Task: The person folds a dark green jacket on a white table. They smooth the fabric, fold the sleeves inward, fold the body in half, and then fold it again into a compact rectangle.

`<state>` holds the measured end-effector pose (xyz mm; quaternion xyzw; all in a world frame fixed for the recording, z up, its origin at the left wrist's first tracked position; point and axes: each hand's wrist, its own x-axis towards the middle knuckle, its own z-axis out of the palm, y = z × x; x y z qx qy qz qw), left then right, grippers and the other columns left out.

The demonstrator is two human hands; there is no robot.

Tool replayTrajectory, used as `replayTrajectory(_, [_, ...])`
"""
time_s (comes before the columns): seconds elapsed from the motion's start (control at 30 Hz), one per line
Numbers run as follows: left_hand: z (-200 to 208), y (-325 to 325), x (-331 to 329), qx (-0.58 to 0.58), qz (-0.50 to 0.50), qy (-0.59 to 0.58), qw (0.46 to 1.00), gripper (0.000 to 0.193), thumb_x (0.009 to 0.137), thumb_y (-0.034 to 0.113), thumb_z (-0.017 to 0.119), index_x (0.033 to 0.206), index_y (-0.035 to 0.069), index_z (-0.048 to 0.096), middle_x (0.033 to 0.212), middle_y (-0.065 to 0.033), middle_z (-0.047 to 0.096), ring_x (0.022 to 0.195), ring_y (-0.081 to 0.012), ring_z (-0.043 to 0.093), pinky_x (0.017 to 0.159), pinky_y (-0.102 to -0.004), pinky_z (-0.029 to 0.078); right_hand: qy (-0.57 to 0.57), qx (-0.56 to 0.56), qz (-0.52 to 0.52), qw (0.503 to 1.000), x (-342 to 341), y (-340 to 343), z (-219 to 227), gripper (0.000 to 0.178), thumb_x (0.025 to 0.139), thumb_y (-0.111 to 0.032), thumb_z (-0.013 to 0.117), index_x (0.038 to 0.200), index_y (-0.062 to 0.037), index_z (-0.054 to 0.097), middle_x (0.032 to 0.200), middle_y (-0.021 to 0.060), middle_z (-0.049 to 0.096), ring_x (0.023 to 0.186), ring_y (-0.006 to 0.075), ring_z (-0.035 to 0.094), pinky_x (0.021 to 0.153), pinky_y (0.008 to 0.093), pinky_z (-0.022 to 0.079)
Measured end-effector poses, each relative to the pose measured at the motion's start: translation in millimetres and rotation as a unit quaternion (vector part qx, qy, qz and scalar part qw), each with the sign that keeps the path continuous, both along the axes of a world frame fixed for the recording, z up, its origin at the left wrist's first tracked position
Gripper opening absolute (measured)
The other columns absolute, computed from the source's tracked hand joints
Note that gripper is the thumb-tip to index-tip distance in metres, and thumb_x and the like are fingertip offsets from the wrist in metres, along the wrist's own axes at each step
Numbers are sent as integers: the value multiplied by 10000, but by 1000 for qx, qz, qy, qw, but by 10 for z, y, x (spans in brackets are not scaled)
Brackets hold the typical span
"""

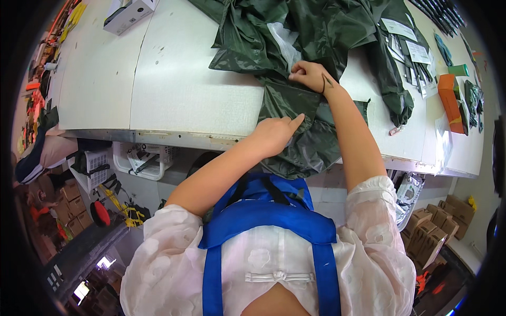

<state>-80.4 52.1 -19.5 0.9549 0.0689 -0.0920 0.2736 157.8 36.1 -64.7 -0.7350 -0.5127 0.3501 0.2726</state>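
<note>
A dark green, shiny camouflage garment (pixel 327 31) lies bunched over the far middle of the table, a strip of white mesh lining (pixel 283 45) showing in it. My right hand (pixel 312 77) is closed in a pinch on the garment's edge, just below the mesh. Nearer to me, a flatter panel of the same fabric (pixel 303 158) hangs over the table's front edge. My left hand (pixel 273 136) rests on this panel, index finger stretched out along it and the other fingers partly hidden. One sleeve-like part (pixel 392 89) trails off to the right.
The white table (pixel 195 89) has a raised metal front edge. A white box (pixel 129 16) stands far left. To the right are tagged dark pieces (pixel 411 50), an orange box (pixel 451 102) and a green roll (pixel 458 70). Below hang white baskets (pixel 142 166); cartons (pixel 429 231) stand right.
</note>
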Motion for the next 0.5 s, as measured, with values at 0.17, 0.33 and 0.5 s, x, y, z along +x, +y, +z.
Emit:
replayTrajectory(0.17, [-365, 56, -51, -1, -33, 33, 999, 659, 806, 36, 509, 1437, 53, 320, 981, -181, 598, 870, -351, 602, 773, -423, 483, -271, 61, 145, 950, -163, -490, 185, 627, 673, -83, 707, 1264, -77, 499, 1193, 130, 563, 1089, 294, 550, 931, 375, 444])
replayTrajectory(0.33, [-296, 95, -36, -25, -16, 67, 997, 667, 830, 61, 541, 1449, 56, 294, 1012, -192, 592, 902, -365, 592, 798, -430, 475, -407, -43, 157, 899, -167, -618, 409, 385, 756, -119, 639, 1136, -97, 582, 1090, 76, 628, 1021, 265, 595, 882, 375, 459])
replayTrajectory(0.5, [-273, 26, 52, -22, -15, 65, 998, 661, 855, 149, 587, 1447, 66, 306, 1048, -171, 583, 944, -350, 583, 828, -431, 467, -183, 42, -70, 980, 214, -573, 277, 202, 801, -170, 631, 987, -92, 644, 898, 116, 683, 873, 327, 641, 787, 415, 498])
